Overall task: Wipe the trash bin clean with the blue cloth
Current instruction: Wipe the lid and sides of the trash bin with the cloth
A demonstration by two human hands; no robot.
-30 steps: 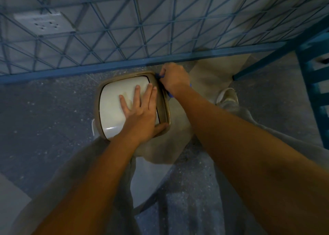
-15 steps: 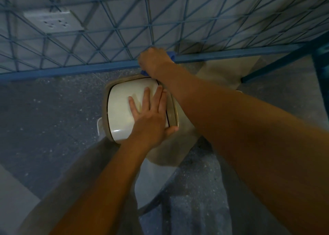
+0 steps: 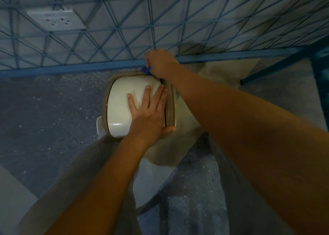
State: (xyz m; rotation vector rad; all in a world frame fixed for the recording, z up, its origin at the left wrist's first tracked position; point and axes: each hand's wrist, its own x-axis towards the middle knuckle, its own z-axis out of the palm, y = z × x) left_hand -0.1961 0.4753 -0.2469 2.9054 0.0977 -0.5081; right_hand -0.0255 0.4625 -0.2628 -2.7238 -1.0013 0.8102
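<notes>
On floor under blue grid (image 3: 106, 38): trash bin (image 3: 122, 99). Your left hand (image 3: 149, 115) lies flat on lid, fingers (image 3: 147, 96) straight. Your right hand (image 3: 160, 63) bunches blue cloth (image 3: 146, 70) at far rim. Risks: knuckles scrape grid rail; cloth slips from your grip; bin skids if left pressure eases.

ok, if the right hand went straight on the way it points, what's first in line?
Probably the blue bar at the foot of the wire grid. The right hand, gripping the blue cloth at the far rim of the bin, points at it. Depth is unclear.
</notes>
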